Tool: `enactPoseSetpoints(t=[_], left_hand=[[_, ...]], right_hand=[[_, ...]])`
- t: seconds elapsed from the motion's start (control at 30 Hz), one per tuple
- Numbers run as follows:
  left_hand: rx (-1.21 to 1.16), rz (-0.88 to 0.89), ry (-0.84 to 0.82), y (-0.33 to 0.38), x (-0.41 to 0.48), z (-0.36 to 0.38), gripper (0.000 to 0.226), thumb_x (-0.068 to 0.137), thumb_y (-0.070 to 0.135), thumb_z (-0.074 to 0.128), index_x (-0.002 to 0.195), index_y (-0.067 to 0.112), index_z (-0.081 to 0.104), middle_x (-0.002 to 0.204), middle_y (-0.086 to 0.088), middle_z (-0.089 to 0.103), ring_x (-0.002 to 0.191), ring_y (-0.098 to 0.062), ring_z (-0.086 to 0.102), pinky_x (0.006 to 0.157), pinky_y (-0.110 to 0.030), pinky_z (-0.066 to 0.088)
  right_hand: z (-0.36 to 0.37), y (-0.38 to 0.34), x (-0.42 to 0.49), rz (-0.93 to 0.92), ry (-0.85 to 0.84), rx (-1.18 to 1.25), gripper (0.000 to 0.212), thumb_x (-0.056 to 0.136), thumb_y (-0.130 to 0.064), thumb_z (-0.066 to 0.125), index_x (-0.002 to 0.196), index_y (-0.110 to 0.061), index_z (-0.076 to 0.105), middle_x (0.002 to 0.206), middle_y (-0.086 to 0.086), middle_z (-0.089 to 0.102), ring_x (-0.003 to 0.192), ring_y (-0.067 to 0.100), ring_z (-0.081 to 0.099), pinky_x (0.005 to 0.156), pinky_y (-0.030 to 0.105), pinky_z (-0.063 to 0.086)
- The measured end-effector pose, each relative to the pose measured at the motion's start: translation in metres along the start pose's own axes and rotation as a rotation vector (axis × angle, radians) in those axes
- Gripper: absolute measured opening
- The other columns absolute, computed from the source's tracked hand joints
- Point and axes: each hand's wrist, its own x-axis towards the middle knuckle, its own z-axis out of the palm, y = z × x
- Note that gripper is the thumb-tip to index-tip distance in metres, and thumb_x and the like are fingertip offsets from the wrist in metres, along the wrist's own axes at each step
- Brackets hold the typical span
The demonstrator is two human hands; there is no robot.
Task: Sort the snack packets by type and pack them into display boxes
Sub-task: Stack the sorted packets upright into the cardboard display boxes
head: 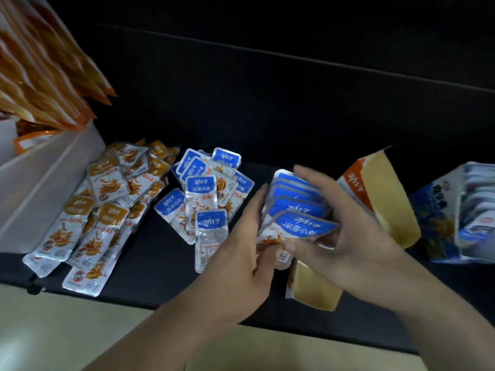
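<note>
Over dark table [155,263], left grip [249,250] and right grip [348,226] both clasp stack of blue packets [297,210].

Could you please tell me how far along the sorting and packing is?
Done: orange-topped foil packets and blue-topped foil packets lie in separate piles; the blue display box holds packets. In hand: left hand and right hand grip a blue-topped stack. Left: boxing both piles.

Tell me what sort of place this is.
Probably a snack packing or stockroom bench: sorted piles of orange packets and blue packets lie on a dark tabletop, with an open display box beside them.
</note>
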Motion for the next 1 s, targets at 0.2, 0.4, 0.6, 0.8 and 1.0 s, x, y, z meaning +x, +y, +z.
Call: enactPoseSetpoints(t=[0.2,0.4,0.6,0.8,1.0], left_hand=[[-0.06,-0.022,-0.045,0.01,0.002,0.039,0.069,0.102,0.008,0.06,0.152,0.047,0.032,0.134,0.021,0.063,0.125,-0.001,0.061,0.104,-0.035,0.053],[0.0,-0.072,-0.051,0.004,0.011,0.063,0.042,0.095,0.022,0.073,0.129,0.038,0.056,0.114,0.017,0.073,0.107,-0.004,0.071,0.09,-0.04,0.061],[0.16,-0.046,0.014,-0.004,0.012,0.072,0.04,0.082,0.029,0.084,0.115,0.039,0.063,0.102,0.024,0.066,0.09,0.006,0.065,0.073,-0.012,0.049],[0.302,0.028,0.068,-0.022,0.016,0.077,0.044,0.076,0.036,0.087,0.115,0.038,0.067,0.109,0.025,0.05,0.105,0.002,0.056,0.079,-0.005,0.043],[0.458,0.038,0.106,-0.045,0.025,0.087,0.042,0.079,0.044,0.08,0.116,0.031,0.066,0.108,0.019,0.039,0.091,-0.002,0.054,0.074,-0.016,0.047]], right_hand=[[-0.04,0.017,-0.025,0.063,0.032,-0.005,0.069,0.076,-0.012,0.088,0.125,-0.044,0.052,0.12,-0.008,0.067,0.106,0.012,0.069,0.085,0.034,0.058],[-0.06,0.038,-0.038,0.087,0.045,0.0,0.069,0.076,-0.013,0.089,0.126,-0.048,0.057,0.115,-0.01,0.071,0.102,0.009,0.071,0.083,0.028,0.058],[-0.047,0.06,-0.043,0.062,0.087,-0.085,0.063,0.072,-0.019,0.092,0.119,-0.041,0.055,0.112,-0.012,0.07,0.104,0.007,0.07,0.091,0.03,0.059],[-0.033,0.078,-0.049,-0.031,0.186,-0.133,0.066,0.073,-0.019,0.091,0.123,-0.04,0.052,0.116,-0.021,0.067,0.11,-0.001,0.067,0.088,0.013,0.055],[-0.016,0.103,-0.046,-0.116,0.215,-0.426,0.068,0.078,-0.023,0.086,0.129,-0.041,0.046,0.126,-0.02,0.059,0.115,0.005,0.063,0.09,0.03,0.059]])
